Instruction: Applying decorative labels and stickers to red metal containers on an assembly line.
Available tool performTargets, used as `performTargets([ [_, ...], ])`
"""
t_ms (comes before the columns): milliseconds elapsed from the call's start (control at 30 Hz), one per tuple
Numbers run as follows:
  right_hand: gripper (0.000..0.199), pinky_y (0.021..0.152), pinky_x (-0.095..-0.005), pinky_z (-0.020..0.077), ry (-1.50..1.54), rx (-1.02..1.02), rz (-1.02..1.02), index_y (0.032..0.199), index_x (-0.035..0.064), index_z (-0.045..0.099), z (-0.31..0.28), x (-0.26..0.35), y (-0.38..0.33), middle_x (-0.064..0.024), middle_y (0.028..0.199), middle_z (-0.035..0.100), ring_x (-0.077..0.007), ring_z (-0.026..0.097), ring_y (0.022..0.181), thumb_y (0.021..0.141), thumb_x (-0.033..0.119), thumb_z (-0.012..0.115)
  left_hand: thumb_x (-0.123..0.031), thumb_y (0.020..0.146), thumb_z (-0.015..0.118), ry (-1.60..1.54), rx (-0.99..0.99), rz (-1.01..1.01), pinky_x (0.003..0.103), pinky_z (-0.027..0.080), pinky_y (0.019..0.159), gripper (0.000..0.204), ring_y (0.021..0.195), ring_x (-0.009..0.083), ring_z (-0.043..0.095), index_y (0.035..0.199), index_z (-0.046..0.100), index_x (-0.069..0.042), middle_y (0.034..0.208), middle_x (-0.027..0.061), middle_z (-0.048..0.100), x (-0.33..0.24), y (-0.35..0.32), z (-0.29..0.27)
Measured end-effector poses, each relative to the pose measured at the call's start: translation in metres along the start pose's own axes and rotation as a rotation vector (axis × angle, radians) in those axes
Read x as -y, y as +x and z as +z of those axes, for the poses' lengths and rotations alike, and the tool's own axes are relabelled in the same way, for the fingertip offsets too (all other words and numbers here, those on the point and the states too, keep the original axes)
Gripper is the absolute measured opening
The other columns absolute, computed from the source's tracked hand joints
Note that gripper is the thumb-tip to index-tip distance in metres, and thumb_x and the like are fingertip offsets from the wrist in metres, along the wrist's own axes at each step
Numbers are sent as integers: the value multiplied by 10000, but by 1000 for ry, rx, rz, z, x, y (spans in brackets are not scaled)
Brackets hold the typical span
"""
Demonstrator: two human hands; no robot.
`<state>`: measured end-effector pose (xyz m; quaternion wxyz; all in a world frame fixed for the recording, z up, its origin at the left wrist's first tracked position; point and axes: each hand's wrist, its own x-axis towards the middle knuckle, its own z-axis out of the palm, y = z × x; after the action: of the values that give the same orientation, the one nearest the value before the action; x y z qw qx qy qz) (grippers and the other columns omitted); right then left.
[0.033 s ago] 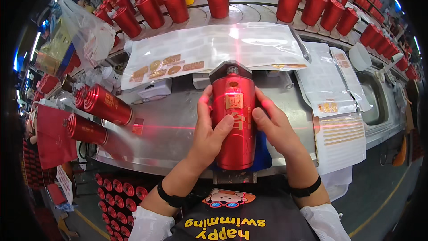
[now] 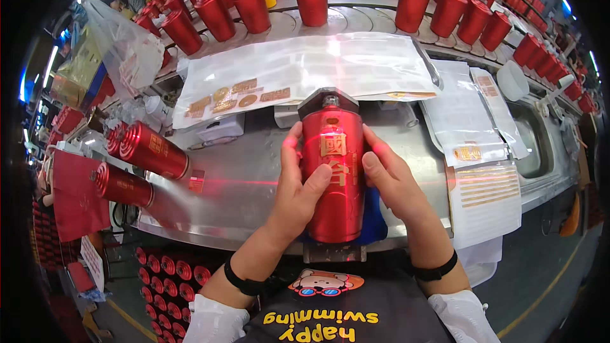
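Note:
A glossy red bottle [image 2: 333,206] with gold characters and a small metal-looking neck lies tilted in front of me, its neck end against a dark angled holder [image 2: 309,105]. My left hand [image 2: 297,184] grips its left side, thumb on the front and fingers curled round. At its right side my right hand [image 2: 395,181] cups the bottle, with the thumb lifted slightly off the surface. Under the bottle a blue cloth [image 2: 376,223] shows. Red laser lines cross the bottle and the metal worktable [image 2: 241,200].
More red bottles [image 2: 154,150] stand at the left of the table. Gold sticker sheets [image 2: 298,67] lie behind the holder, others [image 2: 486,200] at the right. A conveyor [image 2: 356,9] with several red bottles curves along the back. A sink [image 2: 534,143] is at the far right.
My right thumb has eased slightly away from the bottle. The bottle and my left hand stay practically where they were.

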<state>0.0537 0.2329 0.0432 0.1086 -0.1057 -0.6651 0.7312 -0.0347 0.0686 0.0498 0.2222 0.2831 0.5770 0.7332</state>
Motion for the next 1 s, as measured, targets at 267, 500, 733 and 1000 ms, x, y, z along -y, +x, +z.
performTargets([
  [267,734,1035,-350,379,-83,-64,-73,1401,-113,323,7,-4,5,-235,1356,465,-273,483,1244,936,386,594,-257,953,550,61,13,-19,343,362,1037,726,1232,207,431,1466,116,19,1381,172,364,-6,0,3],
  [500,710,1036,-361,375,-154,-112,-136,1381,-114,352,11,-12,13,-242,1333,486,-300,493,1233,953,417,548,-275,995,481,-29,23,-21,331,359,1039,652,1238,192,416,1471,126,-6,1386,152,360,-2,0,2],
  [733,755,1054,-353,348,-84,-59,-186,1406,-114,313,9,-11,4,-229,1320,475,-300,458,1257,939,421,572,-335,1012,439,-43,12,-30,328,347,1046,646,1246,184,407,1473,127,-8,1390,143,362,1,-1,0],
  [1000,846,1086,-373,312,-134,28,-223,1437,-105,252,3,-11,3,-243,1369,413,-307,399,1308,902,435,625,-358,1015,425,-49,18,-29,328,356,1039,648,1229,184,435,1470,131,-3,1375,153,387,-1,0,1],
])
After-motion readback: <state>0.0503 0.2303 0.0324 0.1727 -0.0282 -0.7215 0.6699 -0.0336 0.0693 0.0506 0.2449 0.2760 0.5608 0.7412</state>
